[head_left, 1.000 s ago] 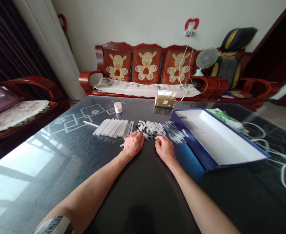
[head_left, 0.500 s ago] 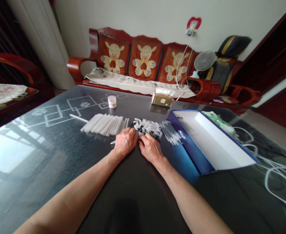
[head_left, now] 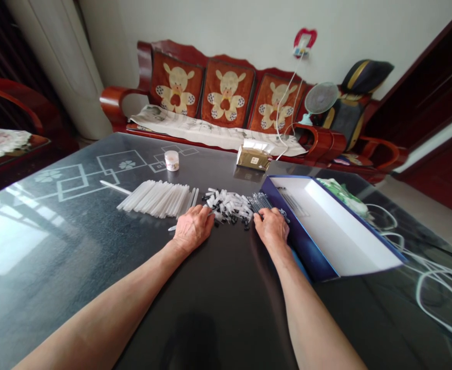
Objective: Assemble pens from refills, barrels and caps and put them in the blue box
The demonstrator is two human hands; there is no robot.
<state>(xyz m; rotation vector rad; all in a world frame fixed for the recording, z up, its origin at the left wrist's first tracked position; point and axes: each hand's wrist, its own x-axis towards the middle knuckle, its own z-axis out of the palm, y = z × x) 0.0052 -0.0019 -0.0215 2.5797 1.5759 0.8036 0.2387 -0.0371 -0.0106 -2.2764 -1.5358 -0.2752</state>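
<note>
From the left, we see white tubes point(head_left: 156, 199) piled on the tabletop point(head_left: 218, 303), then our left hand point(head_left: 193, 227), fingers curled round a slim white barrel point(head_left: 172, 228), its end poking out. Next lie loose caps point(head_left: 230, 204). Our right hand point(head_left: 271, 226) bends over dark refills point(head_left: 261, 200), beside the blue box point(head_left: 311, 249); we cannot tell whether its fingers pinch one.

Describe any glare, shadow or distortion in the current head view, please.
Head view, left: bright glare whitens the table; head view, bottom centre: a dark shadow or reflection; head view, top: the sofa slants, perhaps from camera tilt or lens stretch.
</note>
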